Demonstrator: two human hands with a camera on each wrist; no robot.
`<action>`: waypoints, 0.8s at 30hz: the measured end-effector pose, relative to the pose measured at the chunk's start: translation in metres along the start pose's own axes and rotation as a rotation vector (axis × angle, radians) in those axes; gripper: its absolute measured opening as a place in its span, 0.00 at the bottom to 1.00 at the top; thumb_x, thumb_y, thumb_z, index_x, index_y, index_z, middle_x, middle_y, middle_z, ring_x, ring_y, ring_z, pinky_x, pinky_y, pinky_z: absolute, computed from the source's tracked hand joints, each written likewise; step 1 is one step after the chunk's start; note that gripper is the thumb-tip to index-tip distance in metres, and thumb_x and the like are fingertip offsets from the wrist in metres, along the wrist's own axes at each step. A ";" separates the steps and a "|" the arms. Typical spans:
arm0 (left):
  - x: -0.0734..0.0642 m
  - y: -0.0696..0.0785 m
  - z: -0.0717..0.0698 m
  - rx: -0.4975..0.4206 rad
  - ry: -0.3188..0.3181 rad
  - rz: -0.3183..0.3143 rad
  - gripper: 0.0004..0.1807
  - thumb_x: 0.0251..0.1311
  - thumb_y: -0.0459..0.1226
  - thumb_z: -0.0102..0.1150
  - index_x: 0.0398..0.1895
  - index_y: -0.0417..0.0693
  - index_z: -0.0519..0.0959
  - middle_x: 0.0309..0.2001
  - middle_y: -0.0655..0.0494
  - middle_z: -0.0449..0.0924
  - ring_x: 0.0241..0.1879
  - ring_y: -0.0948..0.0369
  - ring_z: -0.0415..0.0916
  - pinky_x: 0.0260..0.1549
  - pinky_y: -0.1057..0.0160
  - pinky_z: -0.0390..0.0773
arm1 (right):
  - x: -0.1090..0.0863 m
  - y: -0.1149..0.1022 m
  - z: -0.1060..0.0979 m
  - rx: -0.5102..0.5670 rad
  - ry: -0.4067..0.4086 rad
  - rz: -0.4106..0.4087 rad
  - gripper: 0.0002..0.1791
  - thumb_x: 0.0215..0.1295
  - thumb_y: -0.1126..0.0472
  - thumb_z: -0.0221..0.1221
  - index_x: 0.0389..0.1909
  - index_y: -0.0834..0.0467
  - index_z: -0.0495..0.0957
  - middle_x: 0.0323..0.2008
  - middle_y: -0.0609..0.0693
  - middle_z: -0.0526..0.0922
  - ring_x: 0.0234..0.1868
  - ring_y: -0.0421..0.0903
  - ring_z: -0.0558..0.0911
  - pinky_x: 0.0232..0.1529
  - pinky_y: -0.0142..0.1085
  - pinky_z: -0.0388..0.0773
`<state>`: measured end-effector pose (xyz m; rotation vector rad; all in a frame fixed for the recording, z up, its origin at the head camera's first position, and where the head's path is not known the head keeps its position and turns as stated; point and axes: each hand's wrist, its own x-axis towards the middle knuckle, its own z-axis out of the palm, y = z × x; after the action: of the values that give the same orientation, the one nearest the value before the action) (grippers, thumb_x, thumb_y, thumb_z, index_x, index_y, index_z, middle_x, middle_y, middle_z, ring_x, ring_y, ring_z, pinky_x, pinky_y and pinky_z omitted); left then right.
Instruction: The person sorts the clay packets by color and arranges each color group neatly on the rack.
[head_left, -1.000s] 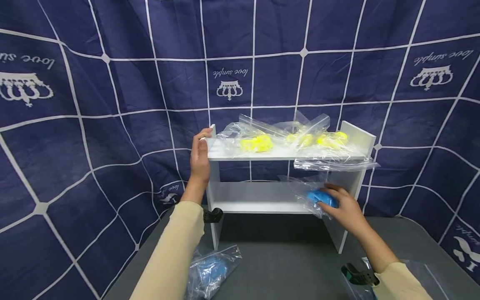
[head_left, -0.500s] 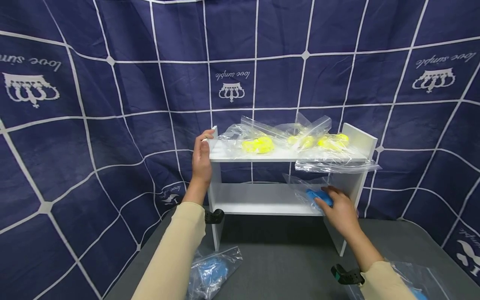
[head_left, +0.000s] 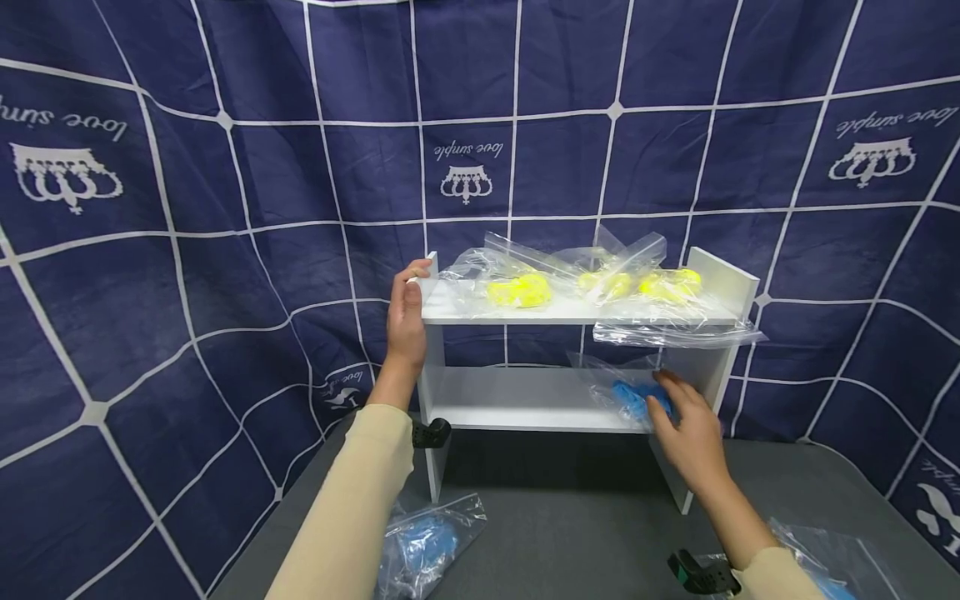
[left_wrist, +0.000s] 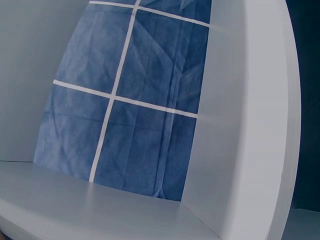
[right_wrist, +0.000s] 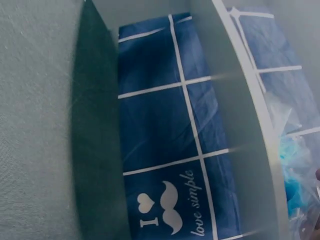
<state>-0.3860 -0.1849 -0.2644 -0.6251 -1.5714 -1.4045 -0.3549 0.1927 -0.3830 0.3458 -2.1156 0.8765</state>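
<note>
My left hand [head_left: 407, 325] grips the left side panel of a small white two-tier shelf [head_left: 517, 408], thumb on the near side. On the right end of the lower tier lies a clear plastic bag with a blue lump [head_left: 632, 398] in it. My right hand [head_left: 692, 437] is beside that bag, thumb and fingers spread apart around its right side. The right wrist view catches the blue-filled bag [right_wrist: 294, 175] at its right edge, with a bit of a fingertip by it. In the left wrist view only the shelf boards [left_wrist: 265, 120] and cloth show; the hand is out of sight.
Clear zip bags with yellow lumps [head_left: 519, 290] lie along the upper tier, one overhanging its front edge. Another bag with blue contents [head_left: 427, 542] lies on the dark table at front left, and one more [head_left: 832, 558] at front right. A blue checked cloth [head_left: 300, 167] hangs behind.
My right hand's fingers have spread from the blue lump and the hand has drawn slightly right, leaving the bag on the lower tier. The left hand keeps its grip on the panel.
</note>
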 end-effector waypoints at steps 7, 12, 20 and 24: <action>-0.001 0.019 0.003 -0.003 -0.004 -0.024 0.15 0.76 0.29 0.28 0.51 0.26 0.66 0.67 0.34 0.68 0.73 0.45 0.60 0.73 0.56 0.54 | -0.017 -0.007 -0.017 0.077 0.080 0.039 0.20 0.66 0.67 0.57 0.59 0.54 0.80 0.63 0.52 0.80 0.62 0.15 0.65 0.54 0.13 0.57; -0.004 0.039 0.004 -0.011 -0.017 -0.024 0.15 0.76 0.29 0.29 0.49 0.24 0.65 0.66 0.31 0.68 0.72 0.44 0.60 0.73 0.57 0.55 | -0.031 -0.011 -0.036 0.108 0.098 0.056 0.25 0.67 0.71 0.54 0.63 0.55 0.77 0.67 0.51 0.76 0.62 0.15 0.64 0.54 0.11 0.59; -0.004 0.040 0.004 -0.020 -0.019 -0.016 0.14 0.76 0.28 0.30 0.50 0.24 0.65 0.65 0.31 0.68 0.72 0.44 0.60 0.72 0.57 0.56 | -0.050 -0.009 -0.068 0.107 0.030 -0.020 0.34 0.62 0.73 0.60 0.70 0.55 0.69 0.74 0.50 0.63 0.67 0.20 0.58 0.68 0.21 0.56; -0.004 0.039 0.003 -0.019 -0.020 -0.020 0.14 0.76 0.28 0.30 0.50 0.24 0.65 0.66 0.31 0.67 0.72 0.44 0.61 0.72 0.58 0.56 | -0.061 0.001 -0.079 0.079 -0.043 -0.023 0.40 0.60 0.70 0.64 0.74 0.50 0.64 0.77 0.44 0.57 0.74 0.25 0.51 0.76 0.42 0.46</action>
<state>-0.3526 -0.1728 -0.2485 -0.6382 -1.5858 -1.4333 -0.2708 0.2447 -0.3952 0.4331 -2.1164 0.9491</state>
